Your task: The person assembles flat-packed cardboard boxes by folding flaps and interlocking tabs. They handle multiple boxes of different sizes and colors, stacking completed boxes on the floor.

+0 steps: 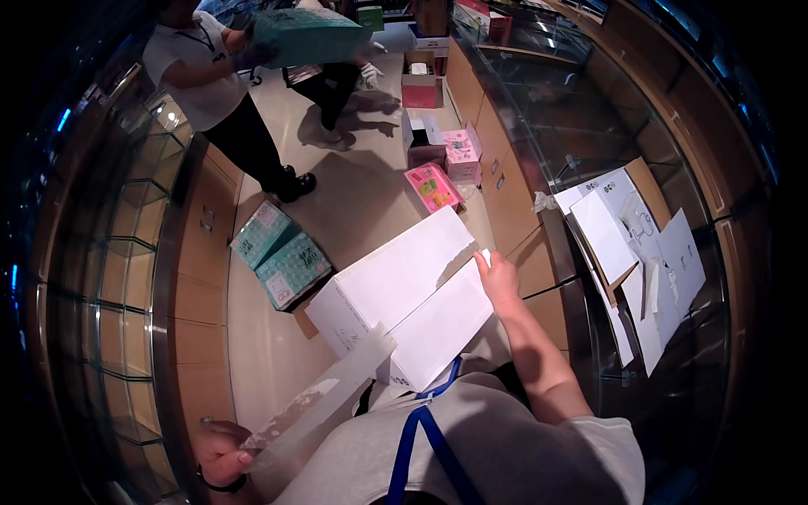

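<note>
In front of my body a white cardboard box [412, 265] sits tilted, its top seam running from the near left to the far right. My left hand [220, 450], low at the left, is closed on one end of a long strip of clear packing tape [316, 404]. The strip stretches up to the box's near left end, with whitish torn paper stuck along it. Across the box, my right hand [498, 278] grips the far right edge by the seam. Next to its fingers a ragged greyish tear [454, 265] shows in the white surface.
Teal printed boxes [282, 257] stand on the floor at left. Pink boxes [438, 185] line the right cabinets. Flattened white cardboard [644, 261] lies on the right glass counter. A person [206, 76] carries a teal box [311, 38]; another stands behind. Glass shelves [126, 320] run along the left.
</note>
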`<state>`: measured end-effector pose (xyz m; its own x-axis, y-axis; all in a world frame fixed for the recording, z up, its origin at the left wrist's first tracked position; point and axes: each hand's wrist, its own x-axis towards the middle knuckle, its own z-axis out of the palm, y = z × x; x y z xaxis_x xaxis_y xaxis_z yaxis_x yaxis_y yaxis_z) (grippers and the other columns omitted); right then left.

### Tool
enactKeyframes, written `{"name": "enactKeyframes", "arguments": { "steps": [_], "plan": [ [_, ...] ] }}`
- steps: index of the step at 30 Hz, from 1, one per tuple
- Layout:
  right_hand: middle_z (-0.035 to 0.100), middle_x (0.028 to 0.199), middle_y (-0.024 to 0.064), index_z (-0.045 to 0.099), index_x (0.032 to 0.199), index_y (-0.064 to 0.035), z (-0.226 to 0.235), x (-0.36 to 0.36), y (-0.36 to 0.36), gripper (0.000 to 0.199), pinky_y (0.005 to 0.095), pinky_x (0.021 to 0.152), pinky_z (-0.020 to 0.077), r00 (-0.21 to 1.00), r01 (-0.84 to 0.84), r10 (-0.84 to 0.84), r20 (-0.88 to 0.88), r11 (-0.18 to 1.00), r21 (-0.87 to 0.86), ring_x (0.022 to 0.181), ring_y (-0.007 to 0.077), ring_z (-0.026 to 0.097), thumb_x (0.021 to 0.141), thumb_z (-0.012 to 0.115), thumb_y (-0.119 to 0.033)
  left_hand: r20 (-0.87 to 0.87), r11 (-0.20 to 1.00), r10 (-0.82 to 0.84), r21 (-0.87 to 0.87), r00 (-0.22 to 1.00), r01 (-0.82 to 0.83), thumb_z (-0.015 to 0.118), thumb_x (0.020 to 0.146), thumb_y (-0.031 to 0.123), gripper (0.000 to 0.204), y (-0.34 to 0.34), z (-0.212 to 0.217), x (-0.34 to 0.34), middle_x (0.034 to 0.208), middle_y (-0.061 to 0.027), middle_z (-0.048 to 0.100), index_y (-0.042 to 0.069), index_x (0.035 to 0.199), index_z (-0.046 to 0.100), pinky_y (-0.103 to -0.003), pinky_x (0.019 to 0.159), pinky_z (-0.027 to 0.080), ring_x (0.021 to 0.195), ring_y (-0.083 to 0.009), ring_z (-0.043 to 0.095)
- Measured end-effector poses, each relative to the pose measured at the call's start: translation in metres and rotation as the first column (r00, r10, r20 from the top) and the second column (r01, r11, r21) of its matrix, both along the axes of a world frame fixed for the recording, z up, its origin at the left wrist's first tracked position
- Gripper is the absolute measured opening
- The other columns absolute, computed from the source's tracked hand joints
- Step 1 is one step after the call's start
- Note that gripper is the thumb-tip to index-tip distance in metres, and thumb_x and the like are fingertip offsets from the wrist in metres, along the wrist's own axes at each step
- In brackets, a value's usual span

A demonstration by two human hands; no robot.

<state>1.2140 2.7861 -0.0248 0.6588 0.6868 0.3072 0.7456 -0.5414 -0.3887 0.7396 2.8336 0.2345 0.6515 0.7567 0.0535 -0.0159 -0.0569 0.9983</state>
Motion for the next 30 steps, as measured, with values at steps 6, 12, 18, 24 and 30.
{"name": "enactKeyframes", "arguments": {
  "steps": [6, 12, 18, 24, 30],
  "plan": [
    [0.056, 0.061, 0.0212, 0.051, 0.067, 0.0, -0.006, 0.0, -0.015, 0.04, 0.0433, 0.051, 0.0437, 0.997, 0.045, -0.048, -0.065, 0.998, -0.049, 0.056, 0.0355, 0.056, 0.084, 0.056, -0.036, 0.009, 0.944, 0.149, 0.296, 0.989, -0.145, 0.063, 0.074, 0.015, 0.039, 0.002, 0.024, -0.003, 0.041, -0.0067, 0.043, 0.001, 0.043, 0.045, -0.026, 0.039, 0.03, 0.038, -0.0154, 0.044],
    [0.043, 0.055, 0.005, 0.045, 0.066, -0.0015, 0.025, -0.015, -0.014, 0.035, 0.0295, 0.048, 0.035, 0.897, 0.133, 0.065, -0.437, 0.904, 0.407, 0.052, 0.0128, 0.038, 0.088, 0.054, -0.027, -0.422, 0.899, 0.269, -0.212, 0.866, -0.383, 0.056, 0.084, 0.031, 0.035, 0.071, -0.083, -0.133, 0.052, -0.0025, 0.049, 0.004, 0.062, 0.053, -0.024, 0.04, 0.033, 0.043, -0.0117, 0.044],
    [0.037, 0.051, 0.0077, 0.041, 0.063, -0.0026, 0.09, -0.076, -0.028, 0.036, 0.0303, 0.043, 0.032, 0.916, -0.065, 0.311, -0.254, 0.739, 0.671, 0.046, 0.0167, 0.036, 0.084, 0.059, -0.026, -0.82, 0.518, 0.231, -0.352, 0.524, -0.78, 0.033, 0.079, 0.071, 0.074, 0.105, -0.206, -0.226, 0.088, -0.0084, 0.057, 0.003, 0.088, 0.06, -0.044, 0.067, 0.044, 0.078, -0.0246, 0.054],
    [0.045, 0.052, 0.0091, 0.046, 0.063, -0.0034, 0.13, -0.101, -0.043, 0.039, 0.0321, 0.044, 0.0361, 0.854, -0.344, 0.519, -0.038, 0.617, 0.708, 0.044, 0.0239, 0.046, 0.081, 0.059, -0.036, -0.592, 0.499, 0.794, 0.763, -0.135, -0.412, 0.059, 0.078, 0.043, 0.046, 0.226, -0.168, -0.242, 0.075, -0.0203, 0.062, -0.003, 0.084, 0.061, -0.044, 0.063, 0.047, 0.069, -0.0378, 0.06],
    [0.047, 0.05, 0.0072, 0.047, 0.062, -0.0048, 0.139, -0.093, -0.072, 0.041, 0.0299, 0.043, 0.0377, 0.878, -0.272, 0.476, -0.048, 0.578, 0.769, 0.043, 0.0232, 0.048, 0.081, 0.058, -0.039, -0.543, 0.691, 0.72, 0.616, 0.431, -0.378, 0.068, 0.074, 0.036, 0.053, 0.237, -0.044, -0.1, 0.106, -0.0213, 0.058, -0.001, 0.109, 0.054, -0.037, 0.083, 0.045, 0.101, -0.0295, 0.056]
  ]
}}
